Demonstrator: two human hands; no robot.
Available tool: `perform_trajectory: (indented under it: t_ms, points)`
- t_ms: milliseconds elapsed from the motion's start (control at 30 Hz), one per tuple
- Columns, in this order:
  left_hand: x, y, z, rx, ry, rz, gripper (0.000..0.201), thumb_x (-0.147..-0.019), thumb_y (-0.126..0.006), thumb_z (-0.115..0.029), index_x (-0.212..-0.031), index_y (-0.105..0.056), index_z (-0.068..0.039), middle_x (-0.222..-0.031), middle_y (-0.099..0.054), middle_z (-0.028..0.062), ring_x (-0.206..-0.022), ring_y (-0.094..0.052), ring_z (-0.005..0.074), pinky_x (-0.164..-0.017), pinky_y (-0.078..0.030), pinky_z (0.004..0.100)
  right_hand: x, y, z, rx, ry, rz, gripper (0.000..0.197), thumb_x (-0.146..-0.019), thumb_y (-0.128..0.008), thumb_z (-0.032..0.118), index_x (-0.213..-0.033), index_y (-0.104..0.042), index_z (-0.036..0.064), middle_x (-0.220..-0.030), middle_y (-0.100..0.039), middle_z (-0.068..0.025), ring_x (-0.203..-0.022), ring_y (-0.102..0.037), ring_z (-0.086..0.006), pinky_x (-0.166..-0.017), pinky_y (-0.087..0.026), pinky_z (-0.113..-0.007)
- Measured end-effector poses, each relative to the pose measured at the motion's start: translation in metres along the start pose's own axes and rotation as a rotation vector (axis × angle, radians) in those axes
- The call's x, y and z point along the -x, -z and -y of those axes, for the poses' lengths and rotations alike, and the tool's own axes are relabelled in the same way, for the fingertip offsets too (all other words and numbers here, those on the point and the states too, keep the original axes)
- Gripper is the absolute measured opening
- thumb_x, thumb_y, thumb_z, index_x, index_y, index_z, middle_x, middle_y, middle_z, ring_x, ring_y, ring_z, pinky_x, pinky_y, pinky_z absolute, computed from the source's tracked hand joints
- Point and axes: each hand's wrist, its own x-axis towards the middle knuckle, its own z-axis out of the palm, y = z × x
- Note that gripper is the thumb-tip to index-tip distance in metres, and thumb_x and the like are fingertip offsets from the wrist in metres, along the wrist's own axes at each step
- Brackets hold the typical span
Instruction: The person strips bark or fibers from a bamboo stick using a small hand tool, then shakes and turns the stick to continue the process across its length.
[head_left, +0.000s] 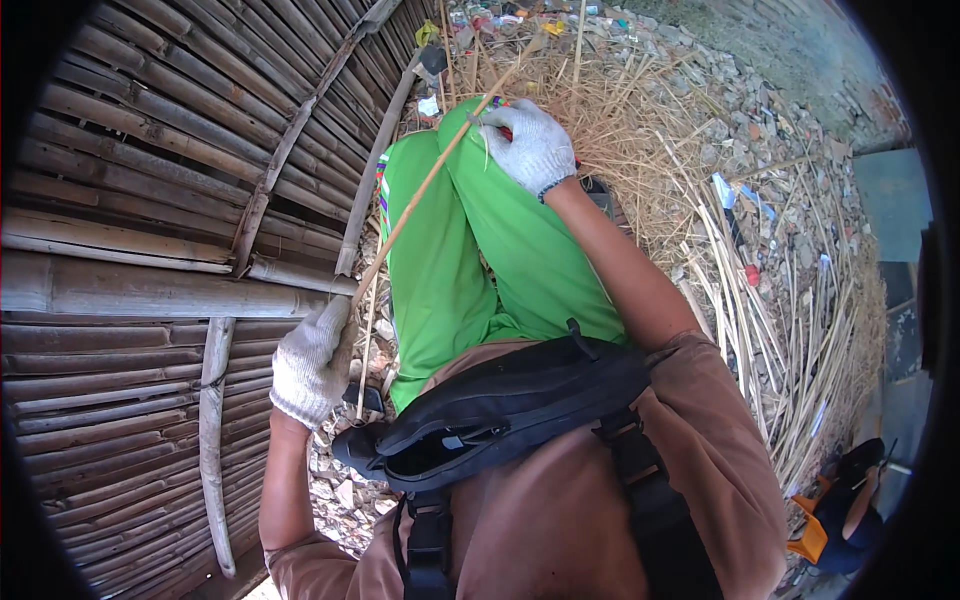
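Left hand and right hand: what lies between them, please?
In the head view, a thin stick slants from the left hand toward the right hand, with the green trousers behind it.

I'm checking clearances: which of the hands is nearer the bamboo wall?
Left. The left hand is beside the bamboo wall; the right hand is farther off, at the right knee.

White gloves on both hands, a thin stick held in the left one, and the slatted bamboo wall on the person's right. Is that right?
One slip: the slatted bamboo wall is on the person's left, as the head view shows. White gloves on both the left hand and right hand, and the left holding the thin stick, stand.
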Motion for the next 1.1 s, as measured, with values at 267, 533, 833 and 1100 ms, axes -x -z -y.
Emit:
perform_trajectory:
  t_ms: [267, 533, 833, 1100]
  points:
    - [0.082, 0.046, -0.007, -0.058, 0.018, -0.051, 0.034, -0.096, -0.079, -0.005, -0.129, -0.073, -0.004, -0.1, -0.076, 0.0223, -0.082, -0.075, 0.0454, -0.071, -0.061, 0.0489, -0.004, 0.001, -0.004, 0.06, -0.064, 0.078, 0.022, -0.099, -0.075, 0.035, -0.111, -0.086, 0.02, -0.1, -0.074, -0.012, -0.096, -0.075, -0.035, -0.087, -0.061, -0.048]
    - [0.09, 0.037, -0.011, 0.044, 0.119, -0.021, 0.032, -0.096, -0.073, -0.001, -0.127, -0.074, -0.002, -0.106, -0.078, 0.0227, -0.093, -0.078, 0.0429, -0.084, -0.063, 0.0457, -0.006, 0.001, -0.01, 0.086, -0.038, 0.048, 0.024, -0.098, -0.076, 0.038, -0.111, -0.085, 0.0206, -0.104, -0.075, -0.0133, -0.1, -0.075, -0.0372, -0.088, -0.06, -0.049]
    - [-0.043, -0.033, -0.006, 0.081, -0.032, -0.078, 0.019, -0.097, -0.068, -0.006, -0.115, -0.067, -0.006, -0.095, -0.07, 0.0259, -0.09, -0.07, 0.0507, -0.076, -0.057, 0.0572, -0.002, -0.007, 0.0, 0.015, 0.022, -0.001, 0.017, -0.098, -0.077, 0.035, -0.107, -0.085, 0.0237, -0.101, -0.072, -0.0112, -0.092, -0.074, -0.0364, -0.084, -0.061, -0.05]
    - [-0.056, -0.041, -0.005, 0.091, -0.067, -0.068, 0.023, -0.097, -0.068, -0.007, -0.12, -0.067, -0.007, -0.096, -0.07, 0.0265, -0.088, -0.07, 0.0515, -0.074, -0.057, 0.0576, -0.001, -0.001, 0.0, 0.047, -0.028, 0.0, 0.017, -0.097, -0.077, 0.034, -0.106, -0.086, 0.022, -0.096, -0.071, -0.0108, -0.09, -0.074, -0.0352, -0.081, -0.06, -0.049]
